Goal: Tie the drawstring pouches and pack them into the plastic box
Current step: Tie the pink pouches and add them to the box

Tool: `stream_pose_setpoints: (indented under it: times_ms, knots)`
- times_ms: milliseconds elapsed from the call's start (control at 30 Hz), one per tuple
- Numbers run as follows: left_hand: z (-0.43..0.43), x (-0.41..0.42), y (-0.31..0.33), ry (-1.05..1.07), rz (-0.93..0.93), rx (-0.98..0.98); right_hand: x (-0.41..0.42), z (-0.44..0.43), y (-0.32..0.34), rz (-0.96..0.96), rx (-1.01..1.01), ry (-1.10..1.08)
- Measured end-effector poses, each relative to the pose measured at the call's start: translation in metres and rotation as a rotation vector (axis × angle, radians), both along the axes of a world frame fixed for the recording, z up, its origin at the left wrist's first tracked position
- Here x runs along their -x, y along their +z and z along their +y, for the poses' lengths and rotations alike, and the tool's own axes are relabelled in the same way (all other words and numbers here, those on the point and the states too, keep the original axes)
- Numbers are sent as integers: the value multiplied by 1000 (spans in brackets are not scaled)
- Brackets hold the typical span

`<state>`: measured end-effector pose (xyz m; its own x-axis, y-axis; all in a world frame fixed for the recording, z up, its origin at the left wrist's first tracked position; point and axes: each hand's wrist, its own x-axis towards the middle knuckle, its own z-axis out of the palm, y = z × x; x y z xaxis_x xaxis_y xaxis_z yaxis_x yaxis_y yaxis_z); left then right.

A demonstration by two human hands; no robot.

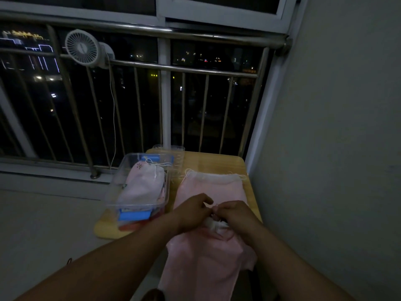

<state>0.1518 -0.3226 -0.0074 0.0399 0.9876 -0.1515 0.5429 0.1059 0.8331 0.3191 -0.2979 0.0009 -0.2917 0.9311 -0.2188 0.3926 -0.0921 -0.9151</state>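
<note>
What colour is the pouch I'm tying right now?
Pale pink, with a white gathered mouth; the pouch shows best in the head view.

The open-topped plastic box (115, 187), part-filled with pouches (145, 183), takes the left of the surface (219, 161); the wall (325, 148) hems its right edge.

Night presses against the window (134, 105) ahead of you, city lights scattered beyond its steel railing (184, 69). A small white fan (82, 48) sits on the rail, its cable (114, 118) hanging down. A grey wall (336, 127) stands on your right, with a wooden table (217, 162) below in dim light.
</note>
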Motion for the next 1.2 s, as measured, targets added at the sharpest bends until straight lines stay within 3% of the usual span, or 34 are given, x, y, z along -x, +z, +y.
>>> stream_pose_setpoints:
  times_ms: [300,567,733,1200]
  knots:
    - [-2,5,-12,-76,385,-200,8,5,-4,-93,-52,10]
    - [-9,1,-8,-129,838,-508,7,5,0,-156,-86,62]
    - [-10,1,-3,-167,851,-551,3,6,4,-161,-114,98]
    - [-23,5,-21,-188,706,-255,4,-1,-21,-351,-199,95]
